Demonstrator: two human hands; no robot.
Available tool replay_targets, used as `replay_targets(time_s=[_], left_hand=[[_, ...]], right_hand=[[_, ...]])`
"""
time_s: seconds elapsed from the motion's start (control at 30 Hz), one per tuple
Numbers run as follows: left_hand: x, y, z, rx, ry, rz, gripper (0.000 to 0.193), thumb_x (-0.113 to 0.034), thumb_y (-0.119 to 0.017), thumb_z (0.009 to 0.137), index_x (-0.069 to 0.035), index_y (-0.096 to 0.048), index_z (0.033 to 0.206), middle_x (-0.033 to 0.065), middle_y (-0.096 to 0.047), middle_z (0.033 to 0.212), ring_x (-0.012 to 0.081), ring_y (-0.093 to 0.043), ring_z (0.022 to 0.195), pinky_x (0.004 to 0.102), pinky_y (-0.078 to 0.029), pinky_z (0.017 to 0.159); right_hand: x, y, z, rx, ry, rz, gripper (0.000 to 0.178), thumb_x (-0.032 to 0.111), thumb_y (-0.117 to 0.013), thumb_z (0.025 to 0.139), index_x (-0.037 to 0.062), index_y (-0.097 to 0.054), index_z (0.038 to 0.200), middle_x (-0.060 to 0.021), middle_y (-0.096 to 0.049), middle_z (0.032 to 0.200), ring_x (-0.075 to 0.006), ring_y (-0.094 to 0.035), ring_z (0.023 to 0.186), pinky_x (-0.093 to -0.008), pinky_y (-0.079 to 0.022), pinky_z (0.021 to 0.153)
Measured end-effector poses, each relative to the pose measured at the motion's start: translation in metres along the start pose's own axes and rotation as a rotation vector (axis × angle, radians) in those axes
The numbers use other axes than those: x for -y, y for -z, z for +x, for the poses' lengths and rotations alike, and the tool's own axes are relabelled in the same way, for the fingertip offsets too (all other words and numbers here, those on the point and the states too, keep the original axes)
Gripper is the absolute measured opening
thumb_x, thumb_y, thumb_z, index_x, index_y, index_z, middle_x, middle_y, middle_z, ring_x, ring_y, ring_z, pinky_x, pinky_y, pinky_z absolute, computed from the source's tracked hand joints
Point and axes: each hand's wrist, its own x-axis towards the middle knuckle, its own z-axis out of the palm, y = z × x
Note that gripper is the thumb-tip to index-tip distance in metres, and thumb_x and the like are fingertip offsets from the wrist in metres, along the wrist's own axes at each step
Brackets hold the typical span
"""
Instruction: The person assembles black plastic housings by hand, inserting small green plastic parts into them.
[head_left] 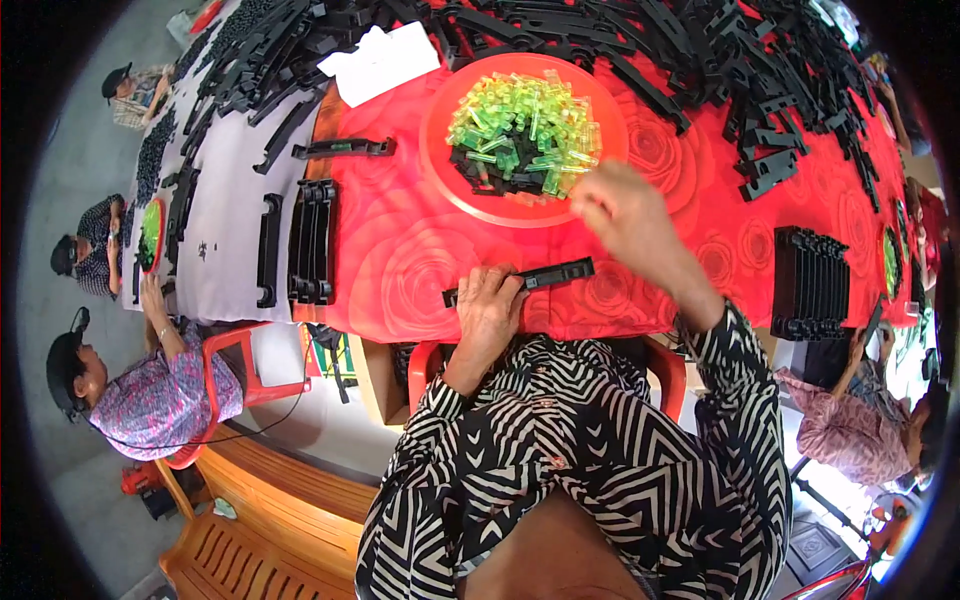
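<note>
Desk: State of the grips, nearest first?

Operator: On my remote view, the left hand (490, 298) is closed over a black strip (558, 273) lying along the table's (385, 285) near edge, about midway. Beyond it, the right hand (628, 208) has its fingers curled at the near right rim of a red dish (490, 208); I cannot tell whether they pinch anything.

Desk: And along the near edge?

Operator: I record a left stack (314, 240) and a right stack (810, 285) of similar strips, both neatly ranked. A single strip (268, 250) lies just left of the former, on pale cloth (228, 240).

Desk: Farther in?

Operator: The dish holds yellow-green translucent pieces (530, 105) and small black pieces (525, 183). Beyond its left side lies white paper (385, 70); toward the far edge, a large loose heap (765, 60) of strips.

Desk: Finding on progress?

Operator: In my judgement, the ranked strips are done, one is in hand, and most remain: the heap far outnumbers the stacks. Whether the held strip is complete, I cannot establish.
</note>
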Motion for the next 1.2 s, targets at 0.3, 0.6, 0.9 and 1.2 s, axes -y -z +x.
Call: replay_targets(time_s=[0.3,0.6,0.9,1.2], left_hand=[[-0.001,-0.007,0.005,-0.050,-0.036,-0.050,0.018,-0.013,-0.073,0.071,-0.008,-0.064,0.086,0.0063,-0.062,0.102,0.0261,-0.056,0.091,0.0394,-0.041,0.074],[0.002,-0.002,0.001,0.016,-0.060,0.053,0.018,-0.014,-0.074,0.072,-0.008,-0.068,0.089,0.0064,-0.063,0.102,0.0265,-0.057,0.092,0.0392,-0.042,0.075],[0.017,0.021,-0.005,0.082,-0.041,0.060,0.017,-0.015,-0.072,0.076,-0.008,-0.067,0.090,0.0064,-0.062,0.104,0.0275,-0.056,0.094,0.0412,-0.044,0.078],[0.019,0.018,-0.009,0.099,-0.032,0.085,0.019,-0.024,-0.072,0.076,-0.009,-0.065,0.085,0.0065,-0.060,0.106,0.0279,-0.054,0.094,0.0408,-0.042,0.078]], right_hand=[[-0.069,-0.032,0.062,0.317,0.008,-0.643,0.014,0.005,-0.065,0.073,0.0003,-0.069,0.085,-0.0213,-0.064,0.097,-0.0354,-0.065,0.092,-0.0439,-0.055,0.077],[-0.055,-0.036,0.059,0.337,-0.026,-0.765,0.015,0.009,-0.066,0.074,0.0003,-0.069,0.086,-0.0192,-0.066,0.093,-0.0322,-0.068,0.087,-0.0431,-0.054,0.076],[-0.062,-0.029,0.059,0.249,0.027,-0.474,0.014,0.012,-0.065,0.075,0.0001,-0.058,0.077,-0.0169,-0.063,0.081,-0.0350,-0.064,0.076,-0.0468,-0.049,0.064],[0.008,-0.001,0.028,0.137,-0.103,0.263,0.018,-0.001,-0.060,0.079,0.0029,-0.043,0.077,-0.0014,-0.044,0.068,-0.0088,-0.044,0.064,-0.0272,-0.040,0.058]])
